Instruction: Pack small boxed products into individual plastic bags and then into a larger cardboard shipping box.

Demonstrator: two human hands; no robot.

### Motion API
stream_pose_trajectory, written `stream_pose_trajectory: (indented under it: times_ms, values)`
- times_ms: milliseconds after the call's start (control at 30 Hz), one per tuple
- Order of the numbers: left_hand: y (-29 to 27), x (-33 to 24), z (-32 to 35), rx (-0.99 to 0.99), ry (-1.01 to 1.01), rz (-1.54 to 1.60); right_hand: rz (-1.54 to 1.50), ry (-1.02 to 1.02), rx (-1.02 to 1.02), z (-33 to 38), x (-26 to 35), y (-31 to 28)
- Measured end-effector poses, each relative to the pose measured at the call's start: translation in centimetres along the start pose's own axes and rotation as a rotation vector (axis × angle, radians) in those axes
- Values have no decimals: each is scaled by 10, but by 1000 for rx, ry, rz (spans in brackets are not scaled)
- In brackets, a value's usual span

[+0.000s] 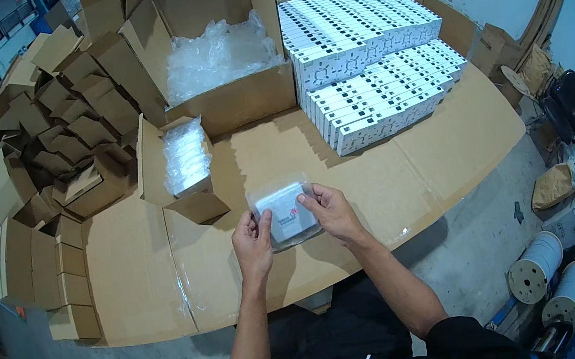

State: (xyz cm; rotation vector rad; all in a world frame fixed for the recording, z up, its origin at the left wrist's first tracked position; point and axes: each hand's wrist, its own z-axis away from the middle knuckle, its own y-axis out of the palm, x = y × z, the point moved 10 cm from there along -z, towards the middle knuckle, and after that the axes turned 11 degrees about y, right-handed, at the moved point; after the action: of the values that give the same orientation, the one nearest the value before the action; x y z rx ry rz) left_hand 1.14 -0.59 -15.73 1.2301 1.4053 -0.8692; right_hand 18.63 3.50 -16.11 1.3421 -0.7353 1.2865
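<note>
A small white box in a clear plastic bag is held between my two hands above the cardboard-covered table. My left hand pinches its left side, thumb on top. On its right side my right hand grips it, the thumb pressed on the upper face and the fingers underneath. Just beyond, to the left, stands an open brown carton with a row of similar plastic-wrapped white packs inside.
A large open carton of clear plastic bags stands behind. Stacked white printed boxes fill the back right. Many open brown cartons crowd the left. Cable spools lie on the floor at right.
</note>
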Motion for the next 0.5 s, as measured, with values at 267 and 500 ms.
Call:
stream_pose_trajectory:
  times_ms: [267, 500]
  values:
    - [5, -10, 0, -182, -6, 163, -27, 4, -57, 8, 6, 0]
    - [-4, -5, -3, -140, 5, 318, 93, -58, 6, 18, 39, 4]
